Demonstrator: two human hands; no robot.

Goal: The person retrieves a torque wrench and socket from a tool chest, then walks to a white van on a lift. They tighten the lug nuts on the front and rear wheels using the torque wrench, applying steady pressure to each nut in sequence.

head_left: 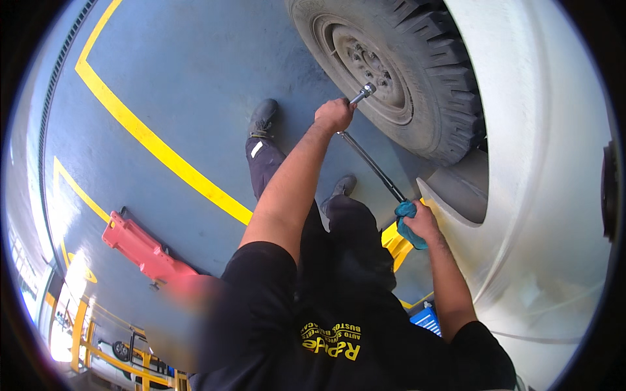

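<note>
My left hand (334,116) is closed around the head end of a long-handled socket wrench (373,164), where its extension begins. The bright socket (368,89) at the tip points at the wheel's hub, in front of the lug nuts (366,57); whether it touches one I cannot tell. Toward the other end of the bar, my right hand (422,221) grips the handle with a crumpled teal cloth (405,223) bunched in the same grasp. The dusty wheel (385,98) carries a chunky-treaded tyre (433,72) and sits under a pale vehicle body.
The pale fender (521,150) curves along my right side. A red floor jack (140,244) lies to the left on the blue floor, past a yellow line (156,153). Yellow metal (396,246) and a blue item (427,319) show beneath my right arm.
</note>
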